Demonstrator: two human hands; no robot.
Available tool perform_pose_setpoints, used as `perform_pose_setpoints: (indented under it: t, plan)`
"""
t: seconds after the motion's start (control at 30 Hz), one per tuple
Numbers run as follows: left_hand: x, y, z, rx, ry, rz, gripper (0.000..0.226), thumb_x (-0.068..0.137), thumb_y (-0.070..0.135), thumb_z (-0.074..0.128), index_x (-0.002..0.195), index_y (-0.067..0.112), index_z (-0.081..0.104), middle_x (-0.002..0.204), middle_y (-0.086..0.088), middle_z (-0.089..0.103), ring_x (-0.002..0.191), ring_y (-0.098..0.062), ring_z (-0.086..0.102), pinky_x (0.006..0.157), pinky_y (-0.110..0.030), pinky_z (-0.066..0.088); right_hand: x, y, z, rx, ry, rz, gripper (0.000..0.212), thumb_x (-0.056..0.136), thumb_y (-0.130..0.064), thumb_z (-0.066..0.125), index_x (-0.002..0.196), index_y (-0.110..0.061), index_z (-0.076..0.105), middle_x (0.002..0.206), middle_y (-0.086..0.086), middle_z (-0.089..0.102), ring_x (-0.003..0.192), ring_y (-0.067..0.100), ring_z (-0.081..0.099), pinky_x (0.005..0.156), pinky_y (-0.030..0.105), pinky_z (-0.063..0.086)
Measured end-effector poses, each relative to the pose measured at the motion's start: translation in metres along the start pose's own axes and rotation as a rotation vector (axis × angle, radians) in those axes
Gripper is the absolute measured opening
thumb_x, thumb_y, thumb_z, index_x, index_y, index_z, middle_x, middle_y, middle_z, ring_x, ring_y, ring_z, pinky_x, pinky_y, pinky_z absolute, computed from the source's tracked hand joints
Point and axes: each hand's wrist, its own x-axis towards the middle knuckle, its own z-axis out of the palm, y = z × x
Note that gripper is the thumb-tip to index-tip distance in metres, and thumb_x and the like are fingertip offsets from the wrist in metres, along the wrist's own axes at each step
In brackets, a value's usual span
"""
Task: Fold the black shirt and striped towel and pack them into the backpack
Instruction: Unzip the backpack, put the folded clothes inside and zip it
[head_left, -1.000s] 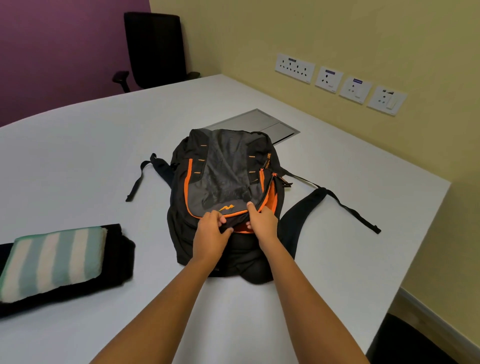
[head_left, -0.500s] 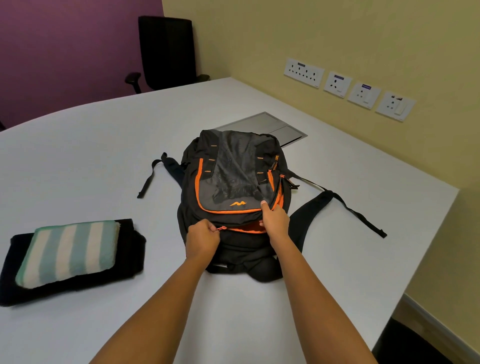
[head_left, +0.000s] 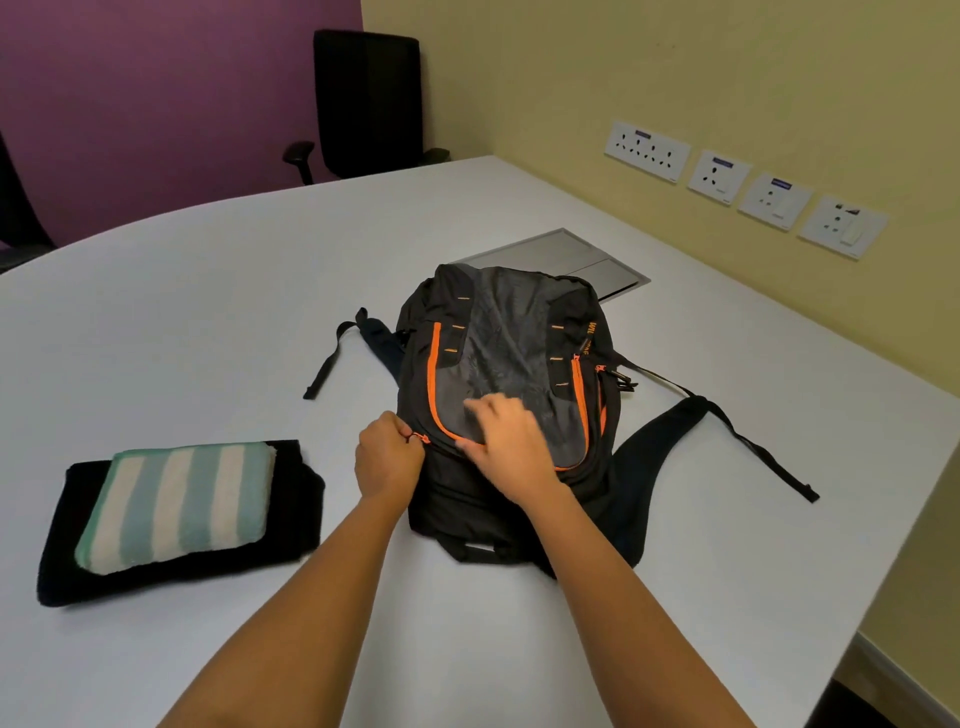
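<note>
A black and grey backpack with orange zips lies flat on the white table, top end toward me. My left hand pinches an orange zip pull at the backpack's left side. My right hand rests on the front pocket, fingers spread and slightly bent, pressing the fabric down. To the left, the folded striped towel, green and white, lies on top of the folded black shirt.
A grey metal cable hatch is set into the table behind the backpack. Loose straps trail to the right and left. A black office chair stands at the far edge. Wall sockets line the yellow wall.
My left hand has dragged the zip pull leftward along the backpack's near edge. My right hand let go of the opening and moved up onto the front pocket.
</note>
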Motion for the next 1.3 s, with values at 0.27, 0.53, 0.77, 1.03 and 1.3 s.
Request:
perform_pose_setpoints:
  t: [0.27, 0.53, 0.77, 1.03, 1.3]
  plan:
    - [0.016, -0.009, 0.002, 0.009, 0.023, 0.021, 0.003, 0.084, 0.011, 0.061, 0.085, 0.008, 0.061, 0.084, -0.005, 0.061, 0.074, -0.02, 0.053, 0.064, -0.028, 0.041, 0.013, -0.001, 0.034, 0.115, -0.111, -0.102, 0.025, 0.092, -0.023, 0.057, 0.108, -0.006, 0.068, 0.101, 0.012, 0.063, 0.101, 0.027, 0.052, 0.087, 0.033, 0.042]
    - [0.083, 0.006, 0.003, -0.009, 0.063, 0.056, 0.006, 0.084, 0.005, 0.056, 0.085, 0.003, 0.062, 0.085, -0.011, 0.062, 0.073, -0.021, 0.054, 0.064, -0.03, 0.043, 0.031, 0.016, -0.007, 0.513, -0.289, 0.04, 0.018, 0.084, -0.022, 0.07, 0.1, -0.013, 0.075, 0.079, -0.012, 0.058, 0.08, 0.008, 0.058, 0.073, 0.012, 0.041]
    - [0.139, 0.021, 0.025, 0.016, 0.025, 0.11, 0.008, 0.08, -0.002, 0.052, 0.082, 0.001, 0.06, 0.081, -0.013, 0.06, 0.071, -0.024, 0.053, 0.062, -0.031, 0.042, 0.047, 0.022, -0.027, 0.504, -0.41, 0.026, 0.017, 0.082, -0.024, 0.072, 0.096, -0.016, 0.076, 0.077, -0.013, 0.059, 0.079, 0.003, 0.059, 0.072, 0.013, 0.043]
    - [0.152, 0.003, 0.041, -0.103, 0.064, 0.052, 0.008, 0.081, 0.001, 0.055, 0.076, 0.005, 0.06, 0.076, -0.009, 0.061, 0.069, -0.02, 0.055, 0.062, -0.028, 0.042, 0.061, 0.028, -0.041, 0.53, -0.5, 0.023, 0.011, 0.081, -0.024, 0.073, 0.088, -0.016, 0.077, 0.072, -0.013, 0.059, 0.07, -0.003, 0.057, 0.066, 0.01, 0.043]
    - [0.153, 0.021, 0.023, -0.234, 0.148, 0.116, 0.002, 0.08, 0.005, 0.06, 0.077, 0.005, 0.061, 0.075, -0.007, 0.062, 0.069, -0.019, 0.058, 0.066, -0.03, 0.049, 0.064, 0.045, -0.071, 0.476, -0.36, 0.041, 0.011, 0.083, -0.021, 0.07, 0.092, -0.019, 0.077, 0.071, -0.014, 0.058, 0.071, -0.005, 0.056, 0.067, 0.007, 0.039]
